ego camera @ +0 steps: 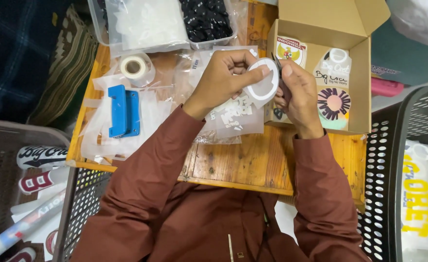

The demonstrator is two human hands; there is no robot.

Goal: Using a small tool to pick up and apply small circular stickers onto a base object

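Now: left hand (223, 77) grip clamped on white sticker (263, 85) | right hand (299, 94) grips scissors (278, 68) | cardboard box (364, 73) right

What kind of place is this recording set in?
Probably a small home workshop for packing stickers or heat-transfer decals: an open cardboard box of printed decals, clear plastic sleeves across a low wooden table, and black perforated plastic baskets alongside.

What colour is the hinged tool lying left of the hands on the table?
Blue: the hinged tool lies on clear plastic film, shown best in the head view.

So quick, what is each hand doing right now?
Left hand: closed, pinching the white ring-shaped sticker piece.
Right hand: closed on small dark scissors, at the same piece.
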